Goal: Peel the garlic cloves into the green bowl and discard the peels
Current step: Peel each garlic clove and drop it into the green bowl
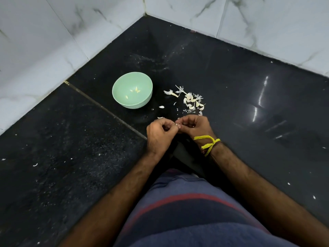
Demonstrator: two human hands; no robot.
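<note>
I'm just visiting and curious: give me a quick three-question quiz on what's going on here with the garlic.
1. True or false: the green bowl already holds some peeled cloves.
2. Where does the pile of garlic cloves and peels lie relative to the bowl? A) inside it B) on the black counter to its right C) against the wall behind it
3. Fill in: the left hand and right hand together pinch one small ____.

Key: 1 true; 2 B; 3 clove.
</note>
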